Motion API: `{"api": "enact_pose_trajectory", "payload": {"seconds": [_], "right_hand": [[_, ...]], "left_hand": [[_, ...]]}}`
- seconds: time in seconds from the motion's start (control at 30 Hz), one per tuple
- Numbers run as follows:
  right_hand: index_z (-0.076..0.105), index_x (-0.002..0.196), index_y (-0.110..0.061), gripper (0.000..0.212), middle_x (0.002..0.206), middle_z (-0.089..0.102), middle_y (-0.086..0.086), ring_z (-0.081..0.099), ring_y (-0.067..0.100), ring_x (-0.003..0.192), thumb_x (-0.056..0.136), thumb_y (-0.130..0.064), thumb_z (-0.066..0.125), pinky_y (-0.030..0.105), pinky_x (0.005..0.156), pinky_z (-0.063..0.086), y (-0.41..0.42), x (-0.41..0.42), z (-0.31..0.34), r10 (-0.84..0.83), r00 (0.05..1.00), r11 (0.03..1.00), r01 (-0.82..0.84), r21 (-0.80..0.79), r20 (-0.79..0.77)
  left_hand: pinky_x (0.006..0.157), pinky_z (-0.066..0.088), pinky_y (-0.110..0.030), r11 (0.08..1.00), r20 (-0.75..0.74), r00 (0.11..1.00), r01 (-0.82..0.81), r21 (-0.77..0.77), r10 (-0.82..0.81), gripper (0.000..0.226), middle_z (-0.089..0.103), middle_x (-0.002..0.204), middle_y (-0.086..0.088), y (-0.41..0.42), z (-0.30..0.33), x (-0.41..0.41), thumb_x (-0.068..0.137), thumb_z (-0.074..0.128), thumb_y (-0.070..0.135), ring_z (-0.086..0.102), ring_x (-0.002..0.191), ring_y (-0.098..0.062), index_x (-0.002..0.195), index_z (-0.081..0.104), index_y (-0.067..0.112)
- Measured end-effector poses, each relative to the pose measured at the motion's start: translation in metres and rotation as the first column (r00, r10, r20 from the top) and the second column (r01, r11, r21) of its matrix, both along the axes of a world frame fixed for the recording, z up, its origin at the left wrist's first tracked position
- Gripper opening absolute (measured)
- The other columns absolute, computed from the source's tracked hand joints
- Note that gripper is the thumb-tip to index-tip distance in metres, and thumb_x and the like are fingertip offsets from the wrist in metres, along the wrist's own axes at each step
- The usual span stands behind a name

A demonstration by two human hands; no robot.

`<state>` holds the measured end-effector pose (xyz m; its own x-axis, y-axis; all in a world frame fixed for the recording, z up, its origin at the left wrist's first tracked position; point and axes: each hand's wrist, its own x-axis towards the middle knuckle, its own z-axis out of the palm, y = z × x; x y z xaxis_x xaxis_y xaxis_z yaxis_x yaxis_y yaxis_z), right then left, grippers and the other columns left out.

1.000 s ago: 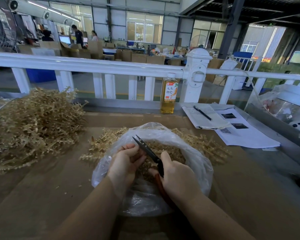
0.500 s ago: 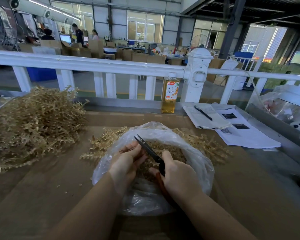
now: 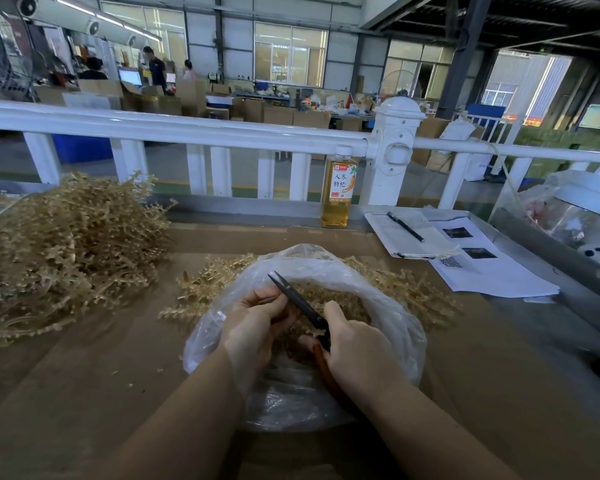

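Workshop bench (image 3: 84, 393) faced with brown cardboard, set against a white railing (image 3: 187, 129). A clear plastic bag (image 3: 395, 317) lies open at the near centre, filled with golden-tan sprigs (image 3: 347, 299); more of them spill on the cardboard just behind it. Both hands work over the bag's mouth. The right hand (image 3: 357, 348) grips the scissors (image 3: 302, 304) by their reddish handle, the dark blades nearly together and pointing up and to the left. The left hand (image 3: 253, 327) has its fingers curled beside the blades; whether they pinch a sprig cannot be told. A large heap (image 3: 66, 244) of the same sprigs sits far left. A bottle (image 3: 338, 192) of amber liquid stands at the rail; a notebook (image 3: 409, 237) bearing a pen (image 3: 405, 226) overlaps printed sheets (image 3: 492, 275) at right.
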<state>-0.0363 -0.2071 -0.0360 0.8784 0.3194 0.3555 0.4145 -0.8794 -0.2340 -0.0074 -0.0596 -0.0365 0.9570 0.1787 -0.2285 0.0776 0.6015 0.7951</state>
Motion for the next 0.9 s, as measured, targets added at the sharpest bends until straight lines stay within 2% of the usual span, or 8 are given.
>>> {"api": "enact_pose_trajectory", "payload": {"seconds": [0.1, 0.2, 0.4, 0.57, 0.73, 0.9], "right_hand": [[0.035, 0.110, -0.024, 0.030, 0.072, 0.053, -0.008, 0.047, 0.011, 0.062, 0.097, -0.051, 0.041, 0.021, 0.054, 0.033, 0.001, 0.000, 0.001, -0.002, 1.000, 1.000, 0.002, -0.013, -0.009], [0.034, 0.105, -0.026, 0.028, 0.067, 0.047, -0.010, 0.044, 0.008, 0.058, 0.097, -0.052, 0.041, 0.016, 0.045, 0.025, 0.002, -0.002, 0.002, -0.002, 0.999, 1.000, 0.002, -0.001, -0.034], [0.027, 0.095, -0.029, 0.032, 0.064, 0.044, -0.011, 0.043, 0.006, 0.058, 0.093, -0.055, 0.045, 0.015, 0.046, 0.026, 0.006, -0.004, 0.007, -0.013, 0.999, 0.999, 0.014, 0.029, -0.038], [0.028, 0.093, -0.027, 0.023, 0.061, 0.041, -0.011, 0.037, 0.003, 0.051, 0.096, -0.037, 0.048, 0.014, 0.044, 0.024, 0.008, -0.003, 0.011, -0.020, 0.998, 0.999, 0.022, 0.036, -0.063], [0.030, 0.094, -0.026, 0.015, 0.064, 0.043, -0.010, 0.043, 0.010, 0.058, 0.096, -0.026, 0.045, 0.014, 0.045, 0.024, 0.008, -0.004, 0.013, -0.031, 0.996, 0.999, 0.034, 0.038, -0.082], [0.037, 0.096, -0.026, 0.012, 0.062, 0.042, -0.012, 0.038, 0.003, 0.052, 0.095, -0.029, 0.049, 0.013, 0.042, 0.021, 0.006, -0.006, 0.017, -0.056, 0.997, 0.998, 0.058, 0.033, -0.060]], "left_hand": [[0.047, 0.052, -0.020, 1.000, -0.004, 1.000, 0.007, -0.008, -0.007, 0.025, 0.069, 0.062, -0.004, 0.001, 0.001, -0.001, 0.085, 0.056, -0.013, 0.069, 0.055, -0.013, 0.073, 0.054, 0.009], [0.046, 0.052, -0.020, 1.000, -0.008, 1.000, 0.015, -0.019, -0.015, 0.024, 0.069, 0.059, -0.003, 0.001, 0.003, -0.001, 0.085, 0.055, -0.013, 0.068, 0.054, -0.013, 0.074, 0.053, 0.008], [0.045, 0.052, -0.021, 0.998, -0.001, 0.999, 0.052, 0.027, -0.052, 0.022, 0.069, 0.066, -0.008, 0.003, 0.002, -0.003, 0.086, 0.055, -0.012, 0.068, 0.053, -0.014, 0.076, 0.054, 0.008], [0.046, 0.052, -0.022, 0.996, -0.013, 0.998, 0.055, 0.068, -0.054, 0.021, 0.066, 0.080, -0.013, 0.003, 0.001, -0.002, 0.086, 0.055, -0.012, 0.068, 0.061, -0.018, 0.077, 0.054, 0.008], [0.047, 0.052, -0.022, 0.997, -0.016, 0.998, 0.061, 0.036, -0.061, 0.021, 0.065, 0.080, -0.013, 0.002, 0.001, -0.002, 0.085, 0.057, -0.012, 0.069, 0.056, -0.015, 0.077, 0.054, 0.007], [0.048, 0.053, -0.023, 0.999, -0.050, 0.998, 0.041, 0.001, -0.041, 0.021, 0.064, 0.079, -0.012, 0.004, 0.003, -0.001, 0.087, 0.055, -0.010, 0.068, 0.064, -0.019, 0.076, 0.054, 0.007]]}}
